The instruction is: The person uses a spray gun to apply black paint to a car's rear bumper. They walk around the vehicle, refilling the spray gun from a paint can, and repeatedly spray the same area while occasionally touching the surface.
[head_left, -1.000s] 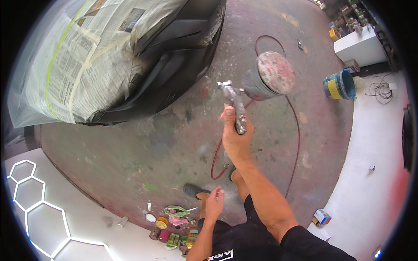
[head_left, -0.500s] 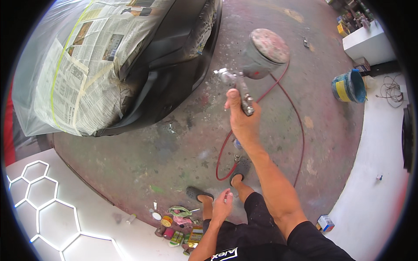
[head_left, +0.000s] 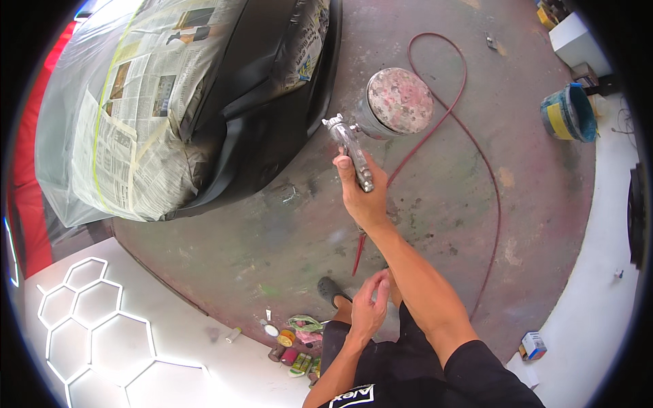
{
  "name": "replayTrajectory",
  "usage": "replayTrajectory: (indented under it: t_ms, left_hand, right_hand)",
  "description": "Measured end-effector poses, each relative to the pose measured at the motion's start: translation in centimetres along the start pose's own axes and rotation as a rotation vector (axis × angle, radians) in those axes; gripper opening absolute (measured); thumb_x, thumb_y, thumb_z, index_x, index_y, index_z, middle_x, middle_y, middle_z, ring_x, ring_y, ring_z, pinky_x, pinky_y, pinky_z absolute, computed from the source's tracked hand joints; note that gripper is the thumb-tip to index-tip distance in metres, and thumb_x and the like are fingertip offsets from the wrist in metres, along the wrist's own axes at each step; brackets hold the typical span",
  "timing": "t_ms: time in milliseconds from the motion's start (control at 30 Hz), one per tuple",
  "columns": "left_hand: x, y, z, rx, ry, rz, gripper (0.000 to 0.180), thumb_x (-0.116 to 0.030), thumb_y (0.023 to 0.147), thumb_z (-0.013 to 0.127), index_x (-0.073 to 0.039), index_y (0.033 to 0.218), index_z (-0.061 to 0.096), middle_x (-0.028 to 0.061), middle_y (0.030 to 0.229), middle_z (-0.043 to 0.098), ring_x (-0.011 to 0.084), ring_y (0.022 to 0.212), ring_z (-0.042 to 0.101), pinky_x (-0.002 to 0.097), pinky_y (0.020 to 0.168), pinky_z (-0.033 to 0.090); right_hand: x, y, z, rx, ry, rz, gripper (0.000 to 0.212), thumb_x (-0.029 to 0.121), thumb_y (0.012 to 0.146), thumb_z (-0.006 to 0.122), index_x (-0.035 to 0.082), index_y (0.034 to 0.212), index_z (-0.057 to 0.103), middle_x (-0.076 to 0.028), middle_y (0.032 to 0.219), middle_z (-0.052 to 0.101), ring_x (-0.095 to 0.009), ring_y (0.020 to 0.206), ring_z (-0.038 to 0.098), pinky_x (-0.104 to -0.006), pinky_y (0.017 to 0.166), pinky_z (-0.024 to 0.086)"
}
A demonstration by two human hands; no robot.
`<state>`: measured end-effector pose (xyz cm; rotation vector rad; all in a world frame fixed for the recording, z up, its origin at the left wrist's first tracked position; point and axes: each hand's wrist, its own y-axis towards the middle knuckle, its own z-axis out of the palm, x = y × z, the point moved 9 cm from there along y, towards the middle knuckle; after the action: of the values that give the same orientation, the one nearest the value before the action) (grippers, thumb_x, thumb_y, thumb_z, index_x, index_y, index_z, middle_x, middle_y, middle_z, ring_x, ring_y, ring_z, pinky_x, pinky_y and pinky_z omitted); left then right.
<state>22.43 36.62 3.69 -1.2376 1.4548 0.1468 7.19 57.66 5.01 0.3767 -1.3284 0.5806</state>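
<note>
- A metal spray gun [head_left: 352,153] was gripped in the right hand [head_left: 365,194], fingers wrapped around its handle, with the arm stretched out over the middle of the scene.
- The gun was tilted, its nozzle end turned toward the far left, well apart from the floor.
- A grey cup [head_left: 371,123] was joined to the gun's right side and topped by a round lid [head_left: 400,100] spattered with pink, white and dark paint.
- The left hand [head_left: 369,309] was held near the body, half open, fingers loosely bent, above dark shorts [head_left: 388,364].
- A red hose [head_left: 498,217] was seen below the gripped handle and was looped across the stained floor [head_left: 292,234] to the right.
- On the far left, a glossy black car panel [head_left: 265,129] was bordered by taped newspaper [head_left: 153,136] and clear plastic sheeting [head_left: 61,170].
- On the far right, a blue bucket [head_left: 585,112] with a yellow patch was placed by the wall.
- Small cans [head_left: 288,356] were clustered at the near left, beside a wall patterned with glowing hexagonal lights [head_left: 121,316].
</note>
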Motion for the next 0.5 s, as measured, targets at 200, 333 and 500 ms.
replayTrajectory:
  t_ms: [200,333,500]
  left_hand:
    - [10.9,-5.3,-4.2,-0.075,0.176,-0.208,0.032,-0.024,0.110,0.064,-0.001,0.130,0.072,0.0181,0.122,0.077,0.0296,0.112,0.076,0.0372,0.092,0.059]
    - [14.7,-6.4,-7.1,-0.161,0.269,-0.192,0.029,-0.022,0.109,0.063,0.000,0.127,0.073,0.0188,0.118,0.078,0.0293,0.108,0.077,0.0376,0.093,0.059]
    - [15.6,-3.9,-6.7,-0.187,0.204,-0.216,0.030,-0.019,0.108,0.065,0.001,0.129,0.071,0.0179,0.118,0.077,0.0295,0.106,0.075,0.0369,0.095,0.057]
  right_hand:
    - [-6.6,1.2,4.6,-0.064,0.204,-0.020,0.033,0.034,0.105,0.077,0.002,0.111,0.073,0.006,0.078,0.059,-0.003,0.071,0.050,-0.0239,0.064,0.045]
    - [-7.9,0.9,7.8,0.107,0.170,0.045,0.031,0.032,0.103,0.080,0.002,0.109,0.073,0.004,0.077,0.061,-0.004,0.070,0.051,-0.0249,0.064,0.046]
    - [-7.2,-0.5,6.4,0.201,0.161,0.023,0.030,0.030,0.103,0.080,0.002,0.113,0.073,0.003,0.078,0.062,-0.006,0.069,0.054,-0.0276,0.062,0.047]
